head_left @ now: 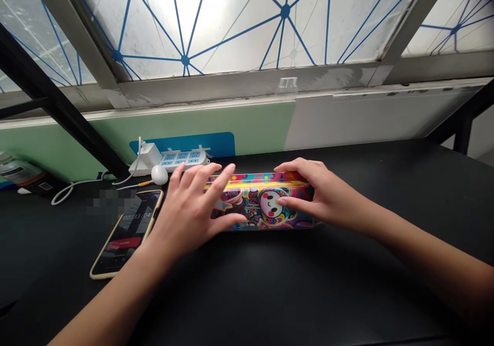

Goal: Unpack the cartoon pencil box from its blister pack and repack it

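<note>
A brightly patterned pencil case (252, 210) with a yellow zipper strip and a round smiling cartoon face lies lengthwise on the black table. My right hand (318, 186) grips its right end, thumb on the front face and fingers over the top back edge. At the left end, my left hand (195, 207) has its fingers spread and raised, with the thumb stretched along the front. Whether the left thumb touches the case I cannot tell. The left hand hides part of that end.
A phone (129, 233) showing a timer lies left of my left hand. Behind it are a white power strip (185, 158) with a plugged-in adapter, a white cable (64, 194) and a bottle (23, 174). Black frame bars (62, 104) and a window edge the table's back.
</note>
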Motion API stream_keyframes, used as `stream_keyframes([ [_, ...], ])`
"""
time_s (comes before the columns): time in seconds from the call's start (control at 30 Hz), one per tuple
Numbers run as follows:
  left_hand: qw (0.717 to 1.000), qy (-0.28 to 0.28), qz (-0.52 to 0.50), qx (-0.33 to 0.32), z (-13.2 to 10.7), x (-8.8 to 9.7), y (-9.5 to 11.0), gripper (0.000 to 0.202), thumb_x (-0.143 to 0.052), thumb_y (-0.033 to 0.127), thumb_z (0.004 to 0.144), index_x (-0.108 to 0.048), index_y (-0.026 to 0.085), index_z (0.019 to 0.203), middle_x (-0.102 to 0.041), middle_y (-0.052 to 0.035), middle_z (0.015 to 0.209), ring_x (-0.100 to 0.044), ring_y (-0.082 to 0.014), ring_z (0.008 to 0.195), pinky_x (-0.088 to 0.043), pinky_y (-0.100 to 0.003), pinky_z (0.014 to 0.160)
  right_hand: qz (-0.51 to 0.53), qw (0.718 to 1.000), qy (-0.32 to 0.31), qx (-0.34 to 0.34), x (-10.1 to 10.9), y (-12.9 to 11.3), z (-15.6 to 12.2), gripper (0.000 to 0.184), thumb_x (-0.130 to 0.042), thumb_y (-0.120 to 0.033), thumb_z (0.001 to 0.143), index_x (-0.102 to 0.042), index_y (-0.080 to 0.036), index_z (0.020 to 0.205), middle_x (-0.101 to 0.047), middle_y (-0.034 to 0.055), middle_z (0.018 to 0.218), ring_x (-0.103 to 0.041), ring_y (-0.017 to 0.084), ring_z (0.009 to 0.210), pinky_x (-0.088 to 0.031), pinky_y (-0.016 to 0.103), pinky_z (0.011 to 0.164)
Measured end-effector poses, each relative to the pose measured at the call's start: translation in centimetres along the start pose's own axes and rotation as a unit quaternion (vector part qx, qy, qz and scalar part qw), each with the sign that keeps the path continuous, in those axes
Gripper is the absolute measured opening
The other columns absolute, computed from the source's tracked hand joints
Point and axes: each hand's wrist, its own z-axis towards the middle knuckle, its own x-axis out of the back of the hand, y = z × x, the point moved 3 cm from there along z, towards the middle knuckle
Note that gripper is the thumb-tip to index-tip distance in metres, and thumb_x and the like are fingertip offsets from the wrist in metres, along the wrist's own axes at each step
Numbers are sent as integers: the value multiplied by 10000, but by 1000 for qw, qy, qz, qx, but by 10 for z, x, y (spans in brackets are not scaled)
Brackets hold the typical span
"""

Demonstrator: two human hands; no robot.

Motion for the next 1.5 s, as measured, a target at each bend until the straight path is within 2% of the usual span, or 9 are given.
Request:
stream_keyframes([
  [0.1,1000,16,7,17,1,5,-9,676,-590,596,943,-516,119,1415,-634,-209,1316,-601,-370,1194,-380,-571,1085,-37,998,24,35,7,-8,-5,566,-728,-462,865,-533,-212,1335,-670,105,1192,-620,281,1069,-512,400,890],
  [0.3,997,16,28,-71,-2,7,2,389,-617,492,967,-669,149,1142,-704,-60,861,-664,-255,794,-438,-554,1021,-216,963,58,154,-4,-32,-14,242,-669,-245,901,-640,-136,1116,-686,126,989,-639,297,889,-512,438,828],
  [0.57,994,-40,8,-104,0,2,14,234,-581,368,994,-664,153,953,-672,-71,886,-652,-251,809,-507,-493,913,-233,958,33,164,-36,-35,-16,212,-572,-119,900,-650,-92,1096,-739,149,1084,-688,316,975,-532,449,892],
  [0.73,989,-92,-18,-111,0,-2,22,194,-523,281,999,-678,168,1030,-681,-67,921,-665,-264,873,-503,-512,925,-240,953,11,186,-46,-39,-19,244,-484,-109,961,-662,-105,1128,-724,163,1155,-666,317,1045,-539,448,875],
  [0.83,986,-135,-45,-90,0,-4,21,242,-558,358,992,-673,184,1116,-692,-88,1031,-658,-284,963,-495,-520,951,-233,955,-2,186,-47,-40,-18,268,-492,-124,958,-660,-109,1166,-714,172,1185,-662,317,1042,-545,454,855],
  [0.93,980,-180,-70,-40,-3,-8,17,533,-584,571,950,-595,200,1333,-654,-137,1261,-613,-339,1136,-485,-547,983,-223,957,-11,185,-46,-39,-18,291,-508,-141,953,-659,-102,1198,-712,180,1200,-662,326,1054,-551,464,848],
  [1.1,965,-242,-96,21,-14,-24,11,953,-495,791,874,-284,209,1598,-347,-210,1622,-314,-439,1481,-322,-693,1115,-223,956,-29,190,-46,-39,-18,322,-522,-153,953,-652,-86,1240,-702,196,1231,-658,350,1088,-546,511,898],
  [1.2,958,-260,-119,24,-16,-28,9,983,-520,783,866,-224,224,1618,-257,-207,1663,-236,-432,1520,-282,-704,1134,-198,963,-65,173,-47,-39,-18,390,-594,-216,932,-625,-73,1294,-660,217,1321,-622,368,1187,-521,530,985],
  [1.5,948,-260,-177,47,-12,-24,-8,933,-576,746,861,-270,269,1603,-314,-158,1653,-276,-356,1521,-204,-631,1200,-152,968,-113,163,-55,-47,-20,713,-673,-523,906,-515,-69,1433,-505,231,1518,-464,414,1396,-432,582,1103],
])
